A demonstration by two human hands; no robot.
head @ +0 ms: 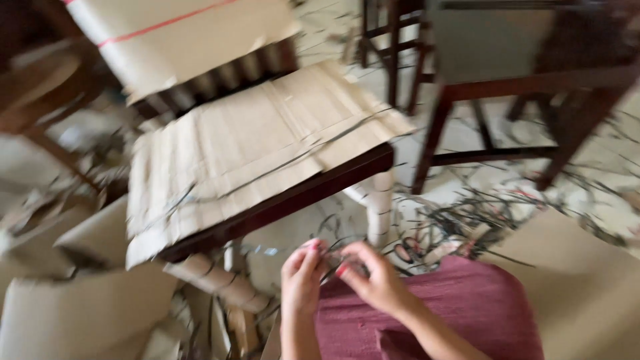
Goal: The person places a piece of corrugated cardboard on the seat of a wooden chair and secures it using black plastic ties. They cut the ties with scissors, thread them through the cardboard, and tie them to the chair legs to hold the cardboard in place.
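Observation:
My left hand (301,270) and my right hand (369,275) meet low in the head view, above my lap in a dark pink garment (460,313). Both pinch thin dark strands (333,257) between their fingertips. The frame is blurred, so the strands' exact kind is unclear. Just beyond my hands stands a dark wooden chair (280,200) whose seat and legs are wrapped in brown cardboard (247,147).
A heap of thin dark strips (467,220) litters the pale floor to the right. A second dark wooden chair (520,87) stands at upper right. Cardboard-wrapped furniture pieces (87,313) lie at lower left, and another wrapped piece (173,33) is at top left.

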